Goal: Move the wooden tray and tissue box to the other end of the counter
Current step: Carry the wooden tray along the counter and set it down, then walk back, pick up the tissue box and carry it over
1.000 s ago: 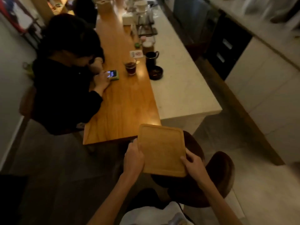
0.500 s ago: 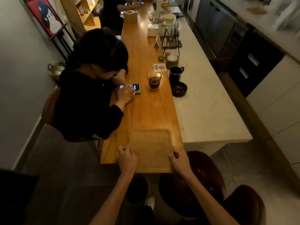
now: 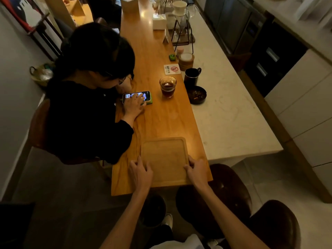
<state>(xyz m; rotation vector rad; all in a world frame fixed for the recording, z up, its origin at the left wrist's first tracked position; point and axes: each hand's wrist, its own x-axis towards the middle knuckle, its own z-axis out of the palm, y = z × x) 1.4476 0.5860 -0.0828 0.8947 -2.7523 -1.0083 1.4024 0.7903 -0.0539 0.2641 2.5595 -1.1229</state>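
The square wooden tray (image 3: 164, 157) lies flat on the near end of the long wooden counter (image 3: 158, 121). My left hand (image 3: 141, 172) rests at its near-left edge with fingers curled on the rim. At the near-right corner my right hand (image 3: 196, 169) grips the rim. Far down the counter stands a wooden tissue box (image 3: 129, 4) with a hole in its top, and a white tissue box (image 3: 159, 21) sits closer.
A seated person (image 3: 89, 97) in black uses a phone (image 3: 137, 96) at the counter's left side. A glass of dark drink (image 3: 168, 86), a black mug (image 3: 192, 75), a dark bowl (image 3: 196, 94) and a coffee dripper stand (image 3: 182, 27) lie beyond. Brown stools (image 3: 228, 193) stand below me.
The tray went from held in the air before the counter's end to lying flat on the counter, pushed a little farther on. Both hands stayed at its near edge.
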